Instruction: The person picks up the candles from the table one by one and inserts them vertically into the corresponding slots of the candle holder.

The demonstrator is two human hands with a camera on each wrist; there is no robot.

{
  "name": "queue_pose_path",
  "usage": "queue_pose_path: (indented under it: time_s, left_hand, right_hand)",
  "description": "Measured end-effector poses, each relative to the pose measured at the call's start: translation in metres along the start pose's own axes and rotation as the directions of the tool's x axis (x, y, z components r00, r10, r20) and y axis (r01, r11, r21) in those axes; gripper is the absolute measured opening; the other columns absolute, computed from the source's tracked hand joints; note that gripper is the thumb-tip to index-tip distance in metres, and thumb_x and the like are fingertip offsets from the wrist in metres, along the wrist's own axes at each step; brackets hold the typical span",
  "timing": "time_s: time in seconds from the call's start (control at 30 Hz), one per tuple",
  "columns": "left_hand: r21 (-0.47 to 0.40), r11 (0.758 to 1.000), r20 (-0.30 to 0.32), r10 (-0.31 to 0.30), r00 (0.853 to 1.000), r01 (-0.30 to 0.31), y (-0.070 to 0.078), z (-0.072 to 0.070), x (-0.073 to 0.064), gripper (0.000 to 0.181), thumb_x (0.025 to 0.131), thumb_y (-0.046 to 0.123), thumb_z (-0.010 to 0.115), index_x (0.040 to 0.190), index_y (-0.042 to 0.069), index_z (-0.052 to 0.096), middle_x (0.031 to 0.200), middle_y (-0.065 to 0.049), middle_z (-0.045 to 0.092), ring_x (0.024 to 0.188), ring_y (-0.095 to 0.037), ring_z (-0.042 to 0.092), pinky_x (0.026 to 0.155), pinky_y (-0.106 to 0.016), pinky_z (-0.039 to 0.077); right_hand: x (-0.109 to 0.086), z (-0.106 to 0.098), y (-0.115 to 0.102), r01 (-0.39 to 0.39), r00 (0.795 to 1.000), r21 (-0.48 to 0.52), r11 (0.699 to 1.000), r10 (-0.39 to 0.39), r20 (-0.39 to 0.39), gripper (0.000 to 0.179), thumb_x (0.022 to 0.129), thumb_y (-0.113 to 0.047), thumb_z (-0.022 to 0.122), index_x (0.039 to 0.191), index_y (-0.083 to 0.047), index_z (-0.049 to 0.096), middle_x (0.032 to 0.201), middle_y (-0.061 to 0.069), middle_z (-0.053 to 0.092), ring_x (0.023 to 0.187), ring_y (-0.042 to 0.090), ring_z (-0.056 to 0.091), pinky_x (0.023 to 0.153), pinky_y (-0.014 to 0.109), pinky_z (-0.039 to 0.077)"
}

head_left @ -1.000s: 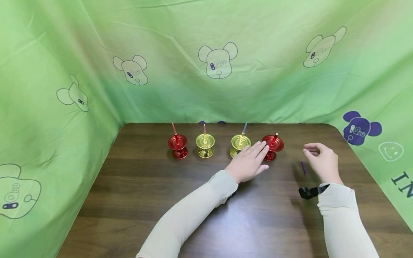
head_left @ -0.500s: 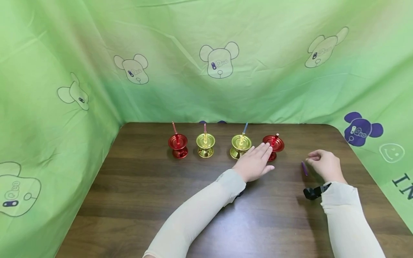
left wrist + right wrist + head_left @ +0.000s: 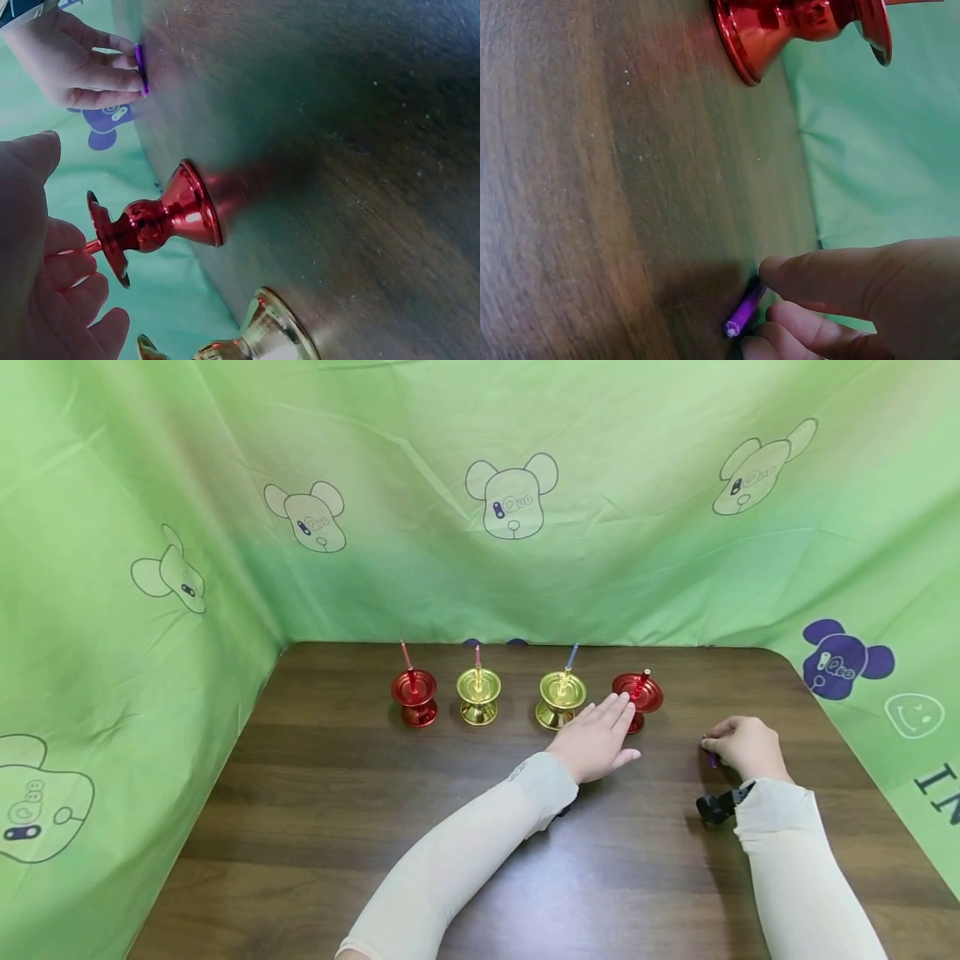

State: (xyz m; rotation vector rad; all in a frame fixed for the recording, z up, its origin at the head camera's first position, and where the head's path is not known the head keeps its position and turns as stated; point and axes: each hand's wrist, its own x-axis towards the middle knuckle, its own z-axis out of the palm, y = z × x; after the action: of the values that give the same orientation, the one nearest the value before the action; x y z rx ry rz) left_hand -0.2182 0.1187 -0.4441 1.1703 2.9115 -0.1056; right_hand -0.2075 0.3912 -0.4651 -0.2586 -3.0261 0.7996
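Note:
My right hand point(image 3: 750, 747) is at the table's right side, thumb and fingertips pinching a small purple candle point(image 3: 746, 311). The candle lies low at the tabletop, its near end showing in the right wrist view. My left hand point(image 3: 596, 739) reaches over the right-hand red candle holder point(image 3: 651, 693), fingers fairly straight beside its cup. In the left wrist view the fingers lie by the thin red tube above the holder's dish point(image 3: 109, 238); whether they press it I cannot tell. No candle stands out of that tube. A gold candle holder point(image 3: 561, 691) with a blue candle point(image 3: 572, 656) stands just left of it.
Further left stand another gold holder point(image 3: 478, 689) with a pink candle point(image 3: 477, 657) and a red holder point(image 3: 414, 690) with a red candle point(image 3: 406, 656). The brown wooden table point(image 3: 337, 810) meets a green printed curtain point(image 3: 390, 568) at its back and sides.
My right hand has lowered onto the purple candle and taken it between thumb and fingers. My left hand has shifted slightly right over the red holder.

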Motion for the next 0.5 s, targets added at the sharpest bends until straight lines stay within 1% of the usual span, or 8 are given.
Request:
queue_pose_path:
  time_s: [0.07, 0.13, 0.3, 0.5]
  left_hand:
    - [-0.002, 1.0, 0.004, 0.0, 1.0, 0.0, 0.0005, 0.0009, 0.0, 0.072, 0.106, 0.058, 0.034, 0.163, 0.014, 0.021, 0.169, 0.0, 0.017, 0.155, -0.013, 0.015, 0.122, -0.028, 0.023]
    - [-0.003, 1.0, 0.009, -0.002, 1.0, 0.002, 0.0006, 0.0024, 0.0002, 0.072, 0.106, 0.058, 0.034, 0.163, 0.015, 0.021, 0.169, 0.0, 0.016, 0.155, -0.013, 0.014, 0.122, -0.028, 0.023]
    - [-0.001, 1.0, 0.015, -0.006, 1.0, 0.006, -0.0001, 0.0045, -0.0001, 0.072, 0.106, 0.057, 0.035, 0.163, 0.015, 0.021, 0.17, 0.0, 0.015, 0.155, -0.013, 0.013, 0.122, -0.029, 0.023]
    - [-0.013, 1.0, 0.02, 0.002, 1.0, -0.002, 0.0003, 0.0045, 0.0006, 0.072, 0.106, 0.057, 0.035, 0.163, 0.015, 0.021, 0.17, 0.0, 0.014, 0.155, -0.013, 0.013, 0.122, -0.03, 0.022]
  right_hand:
    - [-0.0002, 0.0018, -0.0001, -0.001, 1.0, 0.004, 1.0, 0.001, -0.006, 0.026, 0.084, -0.012, 0.075, 0.093, 0.012, 0.071, 0.079, 0.02, 0.072, 0.081, 0.042, 0.064, 0.068, 0.045, 0.049]
    - [-0.0002, 0.0039, -0.0005, 0.009, 1.0, 0.009, 1.0, -0.009, -0.015, 0.024, 0.083, -0.01, 0.074, 0.093, 0.012, 0.072, 0.081, 0.021, 0.073, 0.084, 0.045, 0.065, 0.071, 0.048, 0.05]
    - [-0.0004, 0.0065, -0.0016, 0.032, 0.999, 0.007, 0.999, -0.031, -0.042, 0.021, 0.082, -0.007, 0.072, 0.092, 0.011, 0.072, 0.086, 0.025, 0.072, 0.084, 0.046, 0.065, 0.071, 0.049, 0.05]
    - [-0.002, 0.0071, -0.0027, 0.015, 0.999, 0.003, 1.0, -0.015, -0.038, 0.02, 0.082, -0.006, 0.068, 0.093, 0.01, 0.072, 0.093, 0.029, 0.071, 0.091, 0.052, 0.063, 0.076, 0.054, 0.05]
